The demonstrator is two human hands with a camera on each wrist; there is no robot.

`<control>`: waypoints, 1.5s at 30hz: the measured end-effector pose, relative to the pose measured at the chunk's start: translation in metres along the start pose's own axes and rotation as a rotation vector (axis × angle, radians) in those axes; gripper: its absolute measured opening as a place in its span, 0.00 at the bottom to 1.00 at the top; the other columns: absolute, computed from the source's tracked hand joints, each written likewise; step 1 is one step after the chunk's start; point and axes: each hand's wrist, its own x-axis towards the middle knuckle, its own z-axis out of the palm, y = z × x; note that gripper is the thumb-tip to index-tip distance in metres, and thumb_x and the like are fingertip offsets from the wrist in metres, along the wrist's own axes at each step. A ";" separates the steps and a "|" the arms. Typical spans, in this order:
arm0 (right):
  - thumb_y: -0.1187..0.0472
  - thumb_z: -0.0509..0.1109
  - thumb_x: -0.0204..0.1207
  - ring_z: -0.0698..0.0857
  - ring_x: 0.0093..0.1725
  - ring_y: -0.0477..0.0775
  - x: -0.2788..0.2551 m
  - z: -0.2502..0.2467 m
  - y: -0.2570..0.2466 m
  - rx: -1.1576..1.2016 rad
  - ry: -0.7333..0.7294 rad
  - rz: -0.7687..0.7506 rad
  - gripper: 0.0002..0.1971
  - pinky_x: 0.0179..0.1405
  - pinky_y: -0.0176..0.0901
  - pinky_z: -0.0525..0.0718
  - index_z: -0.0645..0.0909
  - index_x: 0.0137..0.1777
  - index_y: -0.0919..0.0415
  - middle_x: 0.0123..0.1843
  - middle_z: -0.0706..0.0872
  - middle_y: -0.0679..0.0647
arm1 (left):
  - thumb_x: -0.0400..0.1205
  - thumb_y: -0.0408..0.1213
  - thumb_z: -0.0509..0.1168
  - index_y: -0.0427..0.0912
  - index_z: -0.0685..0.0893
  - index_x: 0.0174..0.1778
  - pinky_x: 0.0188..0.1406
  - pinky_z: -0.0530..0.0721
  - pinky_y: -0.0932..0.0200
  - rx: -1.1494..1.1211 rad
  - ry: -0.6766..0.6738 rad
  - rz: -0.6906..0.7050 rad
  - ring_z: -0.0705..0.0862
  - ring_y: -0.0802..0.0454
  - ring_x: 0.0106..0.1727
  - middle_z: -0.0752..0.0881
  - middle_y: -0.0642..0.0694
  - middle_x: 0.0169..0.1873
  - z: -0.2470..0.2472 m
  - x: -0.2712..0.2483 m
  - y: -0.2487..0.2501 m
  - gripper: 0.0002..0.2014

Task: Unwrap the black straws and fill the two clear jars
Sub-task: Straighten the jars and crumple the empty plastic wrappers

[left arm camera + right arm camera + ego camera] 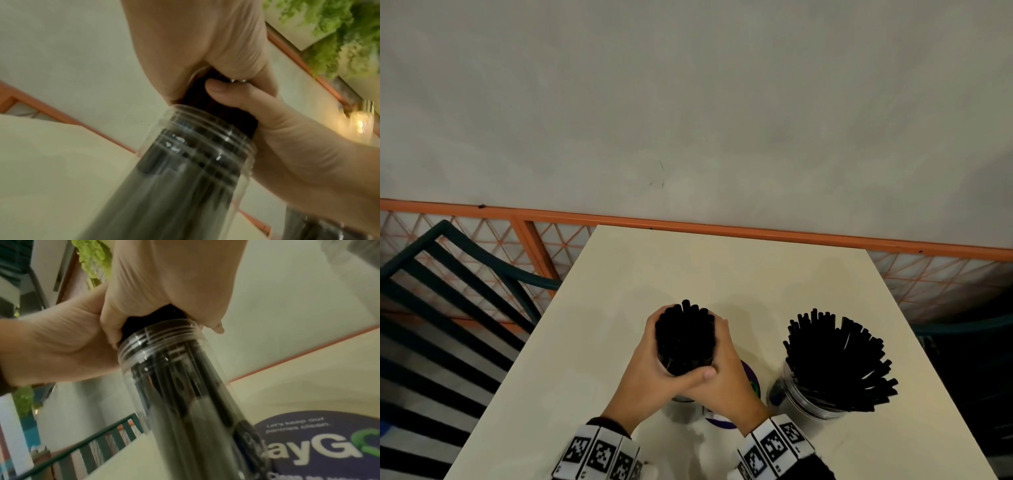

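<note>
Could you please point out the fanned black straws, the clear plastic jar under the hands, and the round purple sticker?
fanned black straws [839,359], head view, middle of the spread.
clear plastic jar [164,344], right wrist view, threaded neck.
round purple sticker [320,434], right wrist view, printed face.

Bare table [688,267] lies beyond; the filled jar [822,394] crowds the right side.

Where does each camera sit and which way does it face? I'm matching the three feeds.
Head: above, looking down at the cream table; both hands wrap the bundle of black straws; a filled clear plastic jar stands to the right.
Left wrist: low, looking up the clear threaded jar; left hand, right hand.
Right wrist: low, opposite side of this jar; right hand, left hand.
Shared: jar, straws, both hands.
</note>
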 end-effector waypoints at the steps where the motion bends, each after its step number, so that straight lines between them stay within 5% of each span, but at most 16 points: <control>1: 0.49 0.78 0.53 0.78 0.62 0.39 0.000 0.000 0.000 0.009 0.001 0.006 0.39 0.74 0.72 0.65 0.57 0.53 0.16 0.54 0.72 0.14 | 0.54 0.47 0.80 0.65 0.67 0.62 0.50 0.76 0.81 0.006 -0.001 -0.007 0.77 0.74 0.61 0.78 0.64 0.59 0.000 0.000 -0.001 0.42; 5: 0.45 0.78 0.55 0.74 0.71 0.49 0.000 0.003 0.007 0.006 -0.001 -0.007 0.37 0.77 0.71 0.61 0.62 0.62 0.27 0.61 0.75 0.25 | 0.53 0.50 0.81 0.64 0.67 0.64 0.55 0.79 0.76 0.032 -0.015 -0.045 0.77 0.72 0.62 0.80 0.61 0.60 -0.004 0.000 -0.008 0.44; 7: 0.35 0.77 0.53 0.52 0.82 0.50 -0.005 0.001 0.017 -0.066 -0.036 0.017 0.51 0.82 0.65 0.50 0.51 0.73 0.34 0.77 0.62 0.35 | 0.53 0.52 0.82 0.62 0.66 0.67 0.59 0.76 0.77 0.059 -0.068 -0.057 0.74 0.73 0.65 0.78 0.64 0.63 -0.010 -0.004 -0.011 0.47; 9: 0.28 0.76 0.48 0.40 0.83 0.47 -0.014 -0.003 0.024 -0.068 -0.047 0.069 0.61 0.83 0.61 0.47 0.40 0.76 0.38 0.80 0.48 0.34 | 0.52 0.58 0.81 0.62 0.60 0.72 0.64 0.68 0.80 0.097 -0.127 -0.065 0.67 0.77 0.69 0.71 0.69 0.68 -0.021 -0.010 -0.013 0.53; 13: 0.30 0.79 0.45 0.57 0.80 0.46 -0.053 -0.015 0.027 0.020 -0.035 0.255 0.67 0.80 0.55 0.64 0.41 0.79 0.41 0.80 0.56 0.42 | 0.48 0.73 0.72 0.57 0.51 0.78 0.72 0.60 0.64 0.292 -0.211 -0.248 0.59 0.66 0.76 0.61 0.65 0.74 -0.058 -0.038 -0.014 0.64; 16: 0.25 0.72 0.48 0.77 0.63 0.35 -0.094 -0.015 0.038 -0.057 -0.029 0.306 0.51 0.65 0.33 0.75 0.62 0.73 0.39 0.65 0.77 0.39 | 0.47 0.78 0.65 0.66 0.62 0.70 0.65 0.64 0.65 0.421 -0.158 -0.297 0.66 0.64 0.67 0.69 0.65 0.65 -0.089 -0.072 -0.014 0.53; 19: 0.44 0.74 0.65 0.80 0.49 0.29 -0.131 -0.002 0.037 -0.226 -0.056 0.199 0.16 0.46 0.20 0.76 0.74 0.45 0.19 0.42 0.84 0.27 | 0.44 0.83 0.57 0.74 0.77 0.51 0.53 0.74 0.71 0.489 -0.038 -0.257 0.79 0.65 0.56 0.81 0.66 0.52 -0.111 -0.112 -0.016 0.39; 20: 0.47 0.72 0.67 0.81 0.44 0.28 -0.142 0.005 0.036 -0.294 -0.080 0.097 0.15 0.43 0.18 0.75 0.74 0.41 0.20 0.41 0.83 0.25 | 0.43 0.84 0.55 0.74 0.78 0.49 0.47 0.77 0.73 0.509 -0.016 -0.254 0.81 0.64 0.51 0.84 0.63 0.46 -0.116 -0.125 -0.017 0.39; 23: 0.47 0.68 0.66 0.80 0.36 0.33 -0.168 0.034 0.024 -0.512 -0.225 -0.112 0.03 0.43 0.23 0.76 0.80 0.39 0.38 0.34 0.83 0.36 | 0.44 0.86 0.49 0.75 0.69 0.50 0.39 0.78 0.75 0.605 -0.067 -0.237 0.77 0.69 0.52 0.71 0.75 0.55 -0.117 -0.167 -0.019 0.39; 25: 0.45 0.62 0.71 0.81 0.41 0.33 -0.184 0.053 0.017 -0.603 -0.415 -0.127 0.07 0.50 0.27 0.76 0.81 0.43 0.41 0.41 0.83 0.37 | 0.46 0.85 0.48 0.76 0.69 0.50 0.38 0.77 0.76 0.608 -0.141 -0.241 0.77 0.69 0.51 0.67 0.76 0.57 -0.110 -0.194 -0.019 0.37; 28: 0.50 0.52 0.78 0.82 0.44 0.30 -0.209 0.072 0.033 -0.686 -0.480 -0.179 0.13 0.50 0.23 0.74 0.80 0.46 0.38 0.43 0.85 0.32 | 0.48 0.85 0.48 0.77 0.74 0.45 0.40 0.76 0.76 0.563 -0.185 -0.283 0.77 0.71 0.51 0.75 0.70 0.55 -0.098 -0.230 -0.029 0.33; 30: 0.55 0.52 0.81 0.85 0.46 0.38 -0.222 0.078 0.044 -0.755 -0.442 -0.279 0.18 0.55 0.34 0.74 0.85 0.45 0.42 0.43 0.90 0.38 | 0.51 0.84 0.46 0.71 0.78 0.39 0.48 0.73 0.74 0.625 -0.240 -0.272 0.75 0.75 0.53 0.82 0.63 0.46 -0.091 -0.250 -0.044 0.32; 34: 0.36 0.53 0.62 0.80 0.54 0.40 -0.236 0.073 0.038 -0.852 -0.608 -0.072 0.25 0.59 0.36 0.67 0.71 0.57 0.44 0.49 0.88 0.36 | 0.56 0.78 0.53 0.63 0.75 0.55 0.42 0.82 0.71 0.889 -0.411 -0.314 0.84 0.68 0.51 0.85 0.56 0.54 -0.071 -0.281 -0.059 0.36; 37: 0.54 0.58 0.71 0.83 0.58 0.48 -0.239 0.064 0.023 -0.720 -0.560 -0.099 0.20 0.61 0.38 0.69 0.71 0.64 0.46 0.57 0.86 0.45 | 0.47 0.72 0.55 0.57 0.75 0.59 0.41 0.85 0.69 1.111 -0.434 -0.250 0.86 0.61 0.50 0.87 0.58 0.53 -0.054 -0.291 -0.072 0.44; 42: 0.56 0.62 0.77 0.82 0.58 0.55 -0.256 0.049 0.008 -0.415 -0.505 0.112 0.17 0.57 0.45 0.78 0.67 0.65 0.48 0.62 0.83 0.51 | 0.65 0.49 0.56 0.60 0.72 0.50 0.37 0.73 0.71 1.133 -0.328 -0.148 0.86 0.64 0.33 0.89 0.60 0.32 -0.037 -0.297 -0.064 0.16; 45: 0.54 0.62 0.71 0.82 0.55 0.48 -0.276 0.054 0.002 -0.682 -0.319 -0.160 0.17 0.60 0.35 0.70 0.73 0.61 0.47 0.57 0.84 0.45 | 0.77 0.41 0.57 0.50 0.79 0.52 0.49 0.77 0.56 1.146 -0.299 -0.203 0.87 0.46 0.45 0.90 0.47 0.42 -0.032 -0.299 -0.063 0.11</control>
